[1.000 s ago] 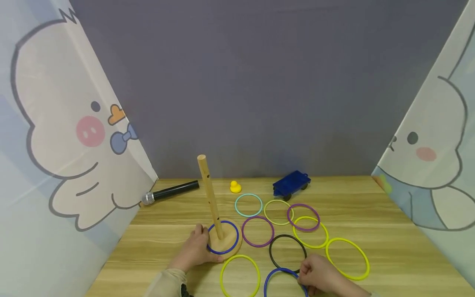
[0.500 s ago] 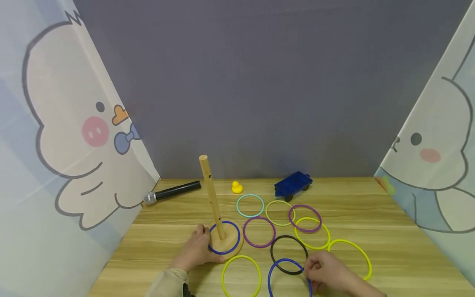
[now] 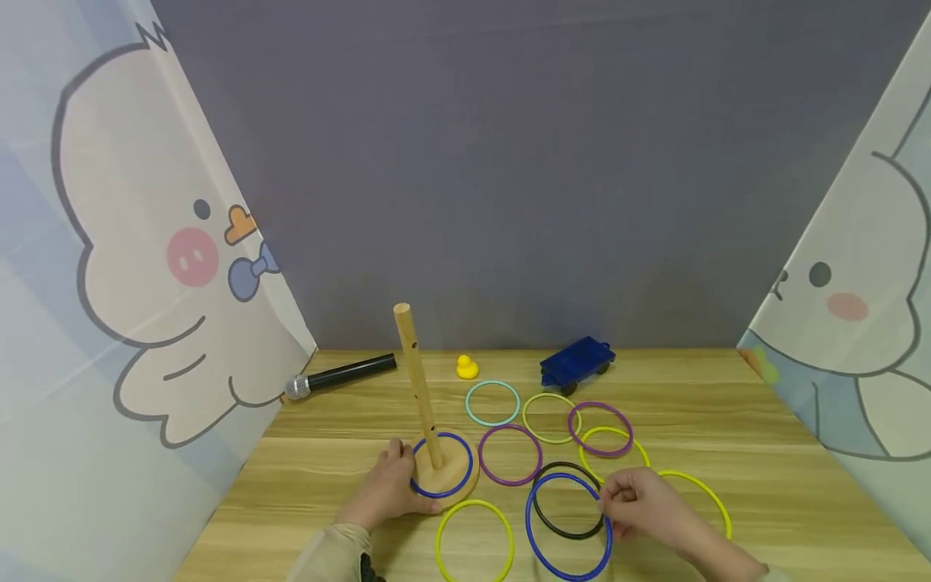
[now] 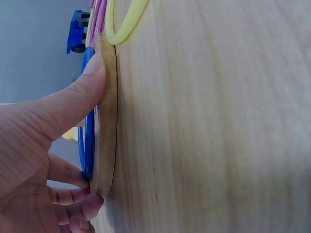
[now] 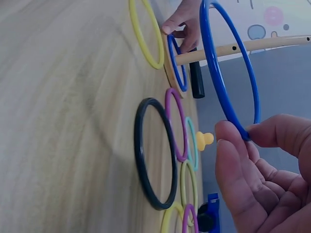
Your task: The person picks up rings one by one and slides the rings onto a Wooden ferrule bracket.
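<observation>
My left hand (image 3: 389, 485) grips the round base (image 3: 454, 469) of a wooden peg stand, thumb at its near edge and fingers on its left side. The stand's post (image 3: 417, 376) rises upright, with a blue ring (image 3: 471, 465) lying around its foot. A second blue ring (image 5: 214, 68) is pinched between thumb and fingertips of my right hand (image 3: 647, 505). This ring is raised and tilted above the table, overlapping the black ring (image 5: 138, 145) in the head view. Near the base lie a yellow ring (image 3: 439, 541) and a purple ring (image 3: 480, 461).
Further rings lie right of the stand: turquoise (image 3: 493, 382), pale yellow, purple and yellow, some overlapping. Behind them are a yellow duck (image 3: 468, 369) and a blue toy cart (image 3: 577, 361). A microphone (image 3: 349, 373) lies back left. A grey backdrop (image 3: 509, 202) and printed side panels surround the table.
My right hand has lifted the blue ring off the table's near edge, moving it up and slightly right in the head view. The left hand stays at the base.
</observation>
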A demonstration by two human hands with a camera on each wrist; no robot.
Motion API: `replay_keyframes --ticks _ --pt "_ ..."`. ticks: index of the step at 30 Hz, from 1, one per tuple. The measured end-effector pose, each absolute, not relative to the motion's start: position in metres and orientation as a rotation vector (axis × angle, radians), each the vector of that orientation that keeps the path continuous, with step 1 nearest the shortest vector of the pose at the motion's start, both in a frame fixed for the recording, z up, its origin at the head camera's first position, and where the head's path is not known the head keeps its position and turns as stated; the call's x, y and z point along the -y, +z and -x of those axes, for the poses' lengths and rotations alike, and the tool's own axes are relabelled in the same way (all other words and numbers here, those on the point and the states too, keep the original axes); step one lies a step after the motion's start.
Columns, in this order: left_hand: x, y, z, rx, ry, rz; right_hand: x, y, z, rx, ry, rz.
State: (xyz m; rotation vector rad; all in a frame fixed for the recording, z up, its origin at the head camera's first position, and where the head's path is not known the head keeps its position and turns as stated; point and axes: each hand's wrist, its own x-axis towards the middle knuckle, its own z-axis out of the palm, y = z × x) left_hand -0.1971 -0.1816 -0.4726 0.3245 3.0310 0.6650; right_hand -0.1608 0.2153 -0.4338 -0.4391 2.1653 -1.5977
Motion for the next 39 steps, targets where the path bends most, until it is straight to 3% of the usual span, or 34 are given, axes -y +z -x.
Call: replay_keyframes --ticks 39 --pt "0.181 -0.473 0.195 -3.029 0.677 -0.313 -0.179 -0.355 0.188 -2.243 -1.744 0.396"
